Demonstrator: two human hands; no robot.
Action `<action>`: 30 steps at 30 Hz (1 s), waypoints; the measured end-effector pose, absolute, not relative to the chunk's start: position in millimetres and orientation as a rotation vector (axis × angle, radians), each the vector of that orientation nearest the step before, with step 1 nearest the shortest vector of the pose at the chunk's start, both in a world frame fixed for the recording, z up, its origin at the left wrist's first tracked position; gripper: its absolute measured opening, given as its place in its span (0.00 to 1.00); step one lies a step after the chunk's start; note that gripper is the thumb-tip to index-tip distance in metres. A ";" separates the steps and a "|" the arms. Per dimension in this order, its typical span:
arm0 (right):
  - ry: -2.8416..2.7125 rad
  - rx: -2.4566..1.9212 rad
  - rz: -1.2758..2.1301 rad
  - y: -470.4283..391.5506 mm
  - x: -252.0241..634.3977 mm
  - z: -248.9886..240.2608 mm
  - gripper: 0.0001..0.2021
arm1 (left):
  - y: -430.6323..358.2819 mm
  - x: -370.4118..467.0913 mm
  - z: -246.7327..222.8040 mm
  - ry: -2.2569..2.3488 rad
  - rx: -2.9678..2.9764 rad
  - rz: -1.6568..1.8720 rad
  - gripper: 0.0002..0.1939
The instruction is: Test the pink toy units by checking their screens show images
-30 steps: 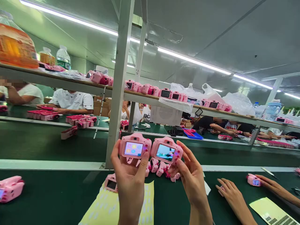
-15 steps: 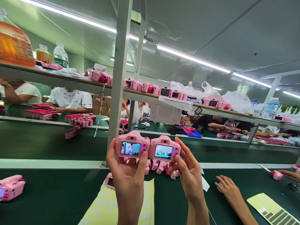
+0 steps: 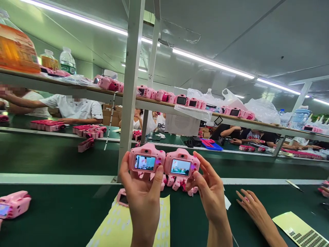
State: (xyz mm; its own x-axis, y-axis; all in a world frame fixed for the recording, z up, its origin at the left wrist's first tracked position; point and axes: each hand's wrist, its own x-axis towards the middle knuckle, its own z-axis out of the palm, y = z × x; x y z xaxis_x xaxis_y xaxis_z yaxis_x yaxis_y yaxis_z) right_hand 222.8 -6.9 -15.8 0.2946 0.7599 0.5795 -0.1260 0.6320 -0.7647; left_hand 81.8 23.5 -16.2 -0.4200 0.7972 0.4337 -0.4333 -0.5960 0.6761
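While both arms are raised above the near edge of the green conveyor belt [image 3: 64,209], the left hand [image 3: 142,195] grips a pink toy camera [image 3: 146,160] with its lit screen facing the wearer, thumb at the right side. Just beside it, almost touching, the right hand [image 3: 210,195] grasps a second pink camera [image 3: 181,165], its screen lit too. Beneath them a yellow sticker sheet [image 3: 115,226] lies on the belt, with a cluster of pink cameras [image 3: 177,183] behind. Toward the right edge a co-worker's hand [image 3: 250,204] rests flat on the belt. Another pink camera [image 3: 14,204] sits at the left edge.
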 end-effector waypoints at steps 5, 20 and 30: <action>-1.112 -0.737 0.631 -3.9 220.6 -14.7 0.21 | 25.6 80.0 -17.3 0.634 0.991 2.047 0.44; -1.088 -0.803 0.741 64.3 214.3 -43.3 0.25 | 95.0 86.0 -59.6 0.789 0.931 1.967 0.49; -1.095 -0.794 0.752 75.4 217.3 -52.5 0.25 | 101.8 88.0 -66.3 0.755 0.939 2.005 0.48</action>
State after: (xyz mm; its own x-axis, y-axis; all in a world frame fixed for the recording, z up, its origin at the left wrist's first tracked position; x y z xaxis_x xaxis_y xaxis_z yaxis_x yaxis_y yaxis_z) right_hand 217.3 75.4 -52.5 0.2807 0.8405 0.4635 -0.1310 0.5120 -0.8489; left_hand 88.0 101.8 -66.3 -0.4214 0.8361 0.3512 -0.3968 -0.5182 0.7576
